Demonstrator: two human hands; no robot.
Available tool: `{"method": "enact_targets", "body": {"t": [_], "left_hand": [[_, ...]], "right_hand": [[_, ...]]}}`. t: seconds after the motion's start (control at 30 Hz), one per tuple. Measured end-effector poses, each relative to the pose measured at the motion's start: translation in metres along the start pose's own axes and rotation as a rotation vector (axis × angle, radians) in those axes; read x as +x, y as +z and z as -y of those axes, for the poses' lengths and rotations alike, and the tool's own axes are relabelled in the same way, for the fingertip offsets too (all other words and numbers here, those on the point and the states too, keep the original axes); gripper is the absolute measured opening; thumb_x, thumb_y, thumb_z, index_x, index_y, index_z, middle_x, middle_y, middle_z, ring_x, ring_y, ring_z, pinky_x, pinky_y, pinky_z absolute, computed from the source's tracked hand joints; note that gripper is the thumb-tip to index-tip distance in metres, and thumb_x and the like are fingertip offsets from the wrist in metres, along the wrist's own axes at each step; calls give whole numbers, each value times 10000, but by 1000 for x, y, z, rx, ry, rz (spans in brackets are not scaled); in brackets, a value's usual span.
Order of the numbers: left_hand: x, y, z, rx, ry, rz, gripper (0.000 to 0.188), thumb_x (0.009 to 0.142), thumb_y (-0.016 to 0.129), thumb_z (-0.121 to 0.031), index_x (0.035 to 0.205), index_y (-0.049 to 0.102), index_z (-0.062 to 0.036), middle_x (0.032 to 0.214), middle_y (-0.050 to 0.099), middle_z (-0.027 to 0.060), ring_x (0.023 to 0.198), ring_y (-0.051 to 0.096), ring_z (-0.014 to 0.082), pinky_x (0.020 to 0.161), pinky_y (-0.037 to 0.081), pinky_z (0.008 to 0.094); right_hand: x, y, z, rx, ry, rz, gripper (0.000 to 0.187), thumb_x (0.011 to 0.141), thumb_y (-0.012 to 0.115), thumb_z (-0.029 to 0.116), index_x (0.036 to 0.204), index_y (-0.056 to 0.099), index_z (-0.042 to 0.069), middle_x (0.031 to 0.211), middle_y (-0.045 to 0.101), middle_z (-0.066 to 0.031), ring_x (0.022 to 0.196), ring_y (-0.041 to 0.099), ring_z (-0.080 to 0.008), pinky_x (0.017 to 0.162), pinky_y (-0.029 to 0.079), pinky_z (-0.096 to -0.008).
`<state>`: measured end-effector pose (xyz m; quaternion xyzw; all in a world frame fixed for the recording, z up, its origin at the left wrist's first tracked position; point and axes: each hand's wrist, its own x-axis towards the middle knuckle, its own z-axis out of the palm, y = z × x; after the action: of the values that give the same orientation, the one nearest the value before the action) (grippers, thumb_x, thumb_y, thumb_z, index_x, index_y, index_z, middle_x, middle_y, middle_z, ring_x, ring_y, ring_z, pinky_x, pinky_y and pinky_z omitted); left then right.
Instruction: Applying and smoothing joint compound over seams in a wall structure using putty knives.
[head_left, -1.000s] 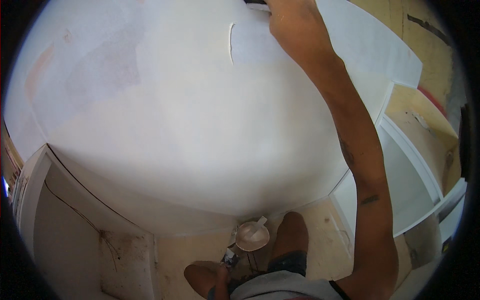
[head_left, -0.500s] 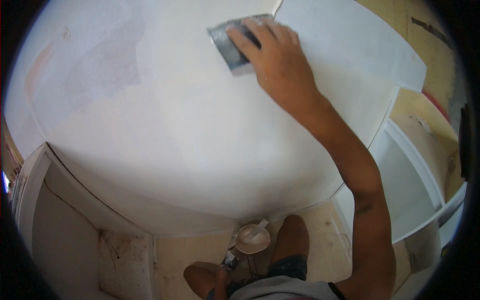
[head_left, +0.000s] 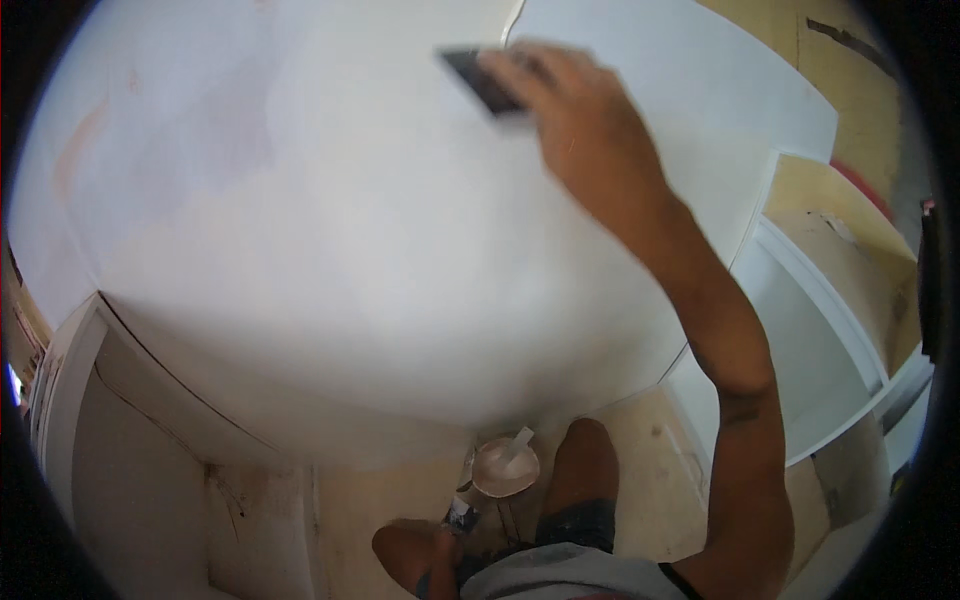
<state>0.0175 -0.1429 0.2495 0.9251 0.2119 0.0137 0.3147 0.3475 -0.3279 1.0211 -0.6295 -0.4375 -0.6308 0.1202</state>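
Observation:
My right hand [head_left: 585,110] is stretched up to the upper part of a large white panel [head_left: 380,220]. Its fingers are wrapped round a dark, flat scraper [head_left: 487,85], whose blade is at the panel's surface; motion blurs it. Low in the view, beside my knee, my left hand [head_left: 446,548] is closed on another small scraper [head_left: 461,515], dark with white paste on it. Just beyond that hand stands a round bucket [head_left: 505,485] of pale paste, with a white spatula [head_left: 520,442] leaning in it.
A white-edged open cabinet [head_left: 75,400] stands to the left, and another cabinet frame [head_left: 815,330] to the right. My bent knees [head_left: 585,455] flank the bucket on a pale board floor [head_left: 650,480]. Greyish and pinkish patches mark the panel's left part.
My right hand has moved a little to the right with the scraper, whose blade now looks narrower and more tilted. My left hand and the bucket stay about where they were.

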Motion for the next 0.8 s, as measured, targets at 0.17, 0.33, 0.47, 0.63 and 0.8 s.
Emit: {"method": "enact_targets", "body": {"t": [0.17,0.33,0.47,0.63,0.8], "left_hand": [[4,-7,8,-192,-154,21,258,912,504,-155,962,743,-72,1054,696,198,986,661,365,893,512,458],[13,-4,3,-346,-240,5,249,905,511,-151,938,741,-61,1036,697,203,976,668,367,887,513,464],[24,1,1,-357,-357,51,237,902,514,-151,952,717,-39,1004,695,209,950,672,364,853,516,461],[7,2,9,-155,-286,53,238,911,503,-155,989,681,-19,988,691,220,930,674,364,812,521,458],[16,0,3,-243,-270,73,254,938,459,-145,1000,671,-19,1000,689,228,935,671,389,830,524,480]], "right_hand": [[52,-19,-57,-40,270,58,436,905,512,-19,1324,602,59,1318,561,-202,1218,522,-376,1035,435,-454],[48,-1,-78,-153,242,36,476,906,499,-33,1358,586,90,1369,539,-190,1248,512,-371,1067,429,-440],[43,6,-72,-159,153,4,498,902,501,-41,1373,579,101,1376,536,-185,1269,500,-358,1096,412,-421],[39,-9,-55,-75,132,183,455,920,504,-13,1354,589,91,1346,555,-183,1247,510,-360,1077,424,-423],[53,-9,-76,-106,226,26,472,902,491,-43,1349,589,74,1330,554,-209,1231,516,-380,1067,430,-425]]}}
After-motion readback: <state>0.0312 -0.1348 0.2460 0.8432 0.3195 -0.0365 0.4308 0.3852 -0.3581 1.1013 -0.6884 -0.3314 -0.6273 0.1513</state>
